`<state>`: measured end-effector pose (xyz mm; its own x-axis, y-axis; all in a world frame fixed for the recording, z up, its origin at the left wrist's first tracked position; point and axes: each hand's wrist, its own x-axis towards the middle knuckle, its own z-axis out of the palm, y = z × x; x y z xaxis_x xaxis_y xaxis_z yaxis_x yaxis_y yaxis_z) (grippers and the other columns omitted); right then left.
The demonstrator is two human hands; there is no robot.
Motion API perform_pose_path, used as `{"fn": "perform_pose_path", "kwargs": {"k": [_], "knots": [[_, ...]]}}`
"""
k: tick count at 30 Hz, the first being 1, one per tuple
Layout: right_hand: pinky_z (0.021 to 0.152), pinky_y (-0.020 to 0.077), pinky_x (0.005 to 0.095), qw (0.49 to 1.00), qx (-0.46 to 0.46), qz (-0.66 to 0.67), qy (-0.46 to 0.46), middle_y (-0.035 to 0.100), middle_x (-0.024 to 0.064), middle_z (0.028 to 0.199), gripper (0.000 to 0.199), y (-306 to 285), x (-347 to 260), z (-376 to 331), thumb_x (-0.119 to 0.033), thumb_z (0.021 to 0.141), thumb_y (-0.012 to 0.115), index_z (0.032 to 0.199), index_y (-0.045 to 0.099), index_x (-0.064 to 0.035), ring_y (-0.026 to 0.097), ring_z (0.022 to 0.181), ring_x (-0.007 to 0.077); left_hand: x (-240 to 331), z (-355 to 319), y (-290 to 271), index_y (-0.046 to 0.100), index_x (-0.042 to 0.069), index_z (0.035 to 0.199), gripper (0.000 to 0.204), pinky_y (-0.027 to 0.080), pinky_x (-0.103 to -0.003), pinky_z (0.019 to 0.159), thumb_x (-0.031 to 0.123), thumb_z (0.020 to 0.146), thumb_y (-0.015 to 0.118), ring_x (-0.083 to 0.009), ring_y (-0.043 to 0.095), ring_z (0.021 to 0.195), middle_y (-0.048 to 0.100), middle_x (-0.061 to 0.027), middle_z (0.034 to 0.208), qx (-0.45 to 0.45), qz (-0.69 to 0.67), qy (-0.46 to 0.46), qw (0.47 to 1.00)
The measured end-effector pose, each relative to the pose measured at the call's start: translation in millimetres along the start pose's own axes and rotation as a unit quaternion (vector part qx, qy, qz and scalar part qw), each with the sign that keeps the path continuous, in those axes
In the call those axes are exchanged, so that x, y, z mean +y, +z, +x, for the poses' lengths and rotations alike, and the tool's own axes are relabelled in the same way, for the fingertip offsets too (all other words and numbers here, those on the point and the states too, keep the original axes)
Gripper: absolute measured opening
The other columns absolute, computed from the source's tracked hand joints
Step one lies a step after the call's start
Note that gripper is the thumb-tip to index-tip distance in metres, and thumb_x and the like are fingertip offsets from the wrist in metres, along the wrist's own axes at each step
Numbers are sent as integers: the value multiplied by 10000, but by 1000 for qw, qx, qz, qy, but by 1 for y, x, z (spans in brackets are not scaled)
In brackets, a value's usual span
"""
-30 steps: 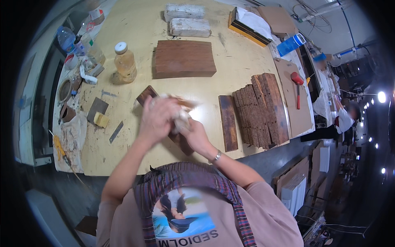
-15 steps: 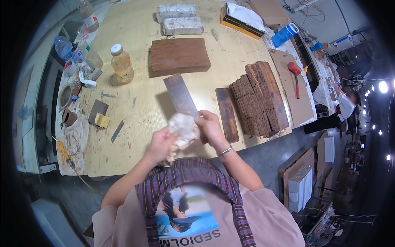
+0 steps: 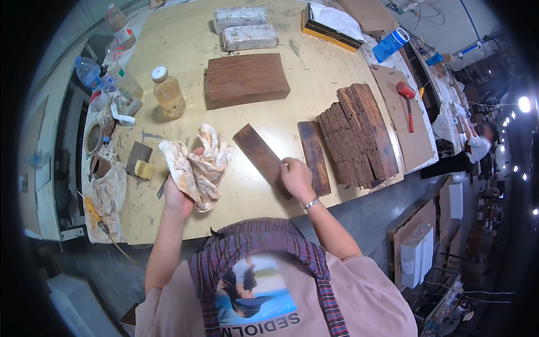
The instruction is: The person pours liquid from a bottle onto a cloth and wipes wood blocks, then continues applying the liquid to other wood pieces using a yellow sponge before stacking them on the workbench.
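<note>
Right fingers [image 3: 289,164] hold a flat, dark-brown strip [image 3: 260,151].

Left hand [image 3: 179,201]: curled in a grip, digits partly hidden; left forearm [image 3: 164,250] runs steeply up from below. Right hand [image 3: 296,177]: knuckles uppermost, fingers bent inward; right forearm [image 3: 335,231] slants up and leftward. Hands well apart.
</note>
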<state>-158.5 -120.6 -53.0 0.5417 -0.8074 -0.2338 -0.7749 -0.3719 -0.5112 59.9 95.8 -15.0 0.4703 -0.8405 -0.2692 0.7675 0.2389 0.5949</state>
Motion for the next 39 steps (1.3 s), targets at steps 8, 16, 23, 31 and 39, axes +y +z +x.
{"fn": "perform_pose_path", "kwargs": {"k": [8, 16, 23, 31, 39], "knots": [[886, 499, 407, 915, -133, 334, -183, 628, 178, 1066, 330, 3, -79, 17, -43, 764, 667, 1092, 644, -25, 599, 1044, 313, -1, 24, 37, 356, -73, 1443, 607, 389, -389, 1094, 370, 1039, 260, -253, 507, 1269, 478, -177, 1428, -59, 68, -14, 996], [558, 439, 235, 877, -58, 474, 49, 595, -5, 714, 141, -20, -20, 55, -5, 836, 516, 843, 658, -4, 541, 623, 71, 59, 35, -33, 515, -34, 1301, 479, 424, -450, 1049, 324, 1016, 374, -281, 556, 1156, 564, -158, 1308, 213, -61, 115, 968], [902, 501, 322, 734, -47, 677, -14, 697, 120, 1046, 273, -51, -10, 66, -78, 896, 510, 1085, 669, 41, 655, 974, 201, 58, 27, -85, 581, -18, 1186, 328, 455, -441, 999, 215, 966, 512, -287, 570, 1119, 610, -124, 1149, 210, 43, 92, 972], [1086, 411, 489, 437, -270, 858, 10, 598, 190, 1293, 415, -32, -34, 65, -233, 998, 418, 1304, 526, 25, 569, 1212, 327, 24, 58, 39, 544, 12, 1329, 557, 364, -344, 1095, 1, 788, 674, -265, 535, 1239, 611, -146, 1247, 16, 655, 235, 718], [924, 517, 393, 690, -252, 678, 17, 678, 79, 1029, 252, -40, -77, 79, -187, 950, 526, 1097, 623, -7, 650, 978, 205, -15, 56, 14, 568, -59, 1255, 449, 499, -330, 955, -12, 809, 599, -217, 653, 1015, 669, -163, 1114, -56, 265, -38, 962]]}}
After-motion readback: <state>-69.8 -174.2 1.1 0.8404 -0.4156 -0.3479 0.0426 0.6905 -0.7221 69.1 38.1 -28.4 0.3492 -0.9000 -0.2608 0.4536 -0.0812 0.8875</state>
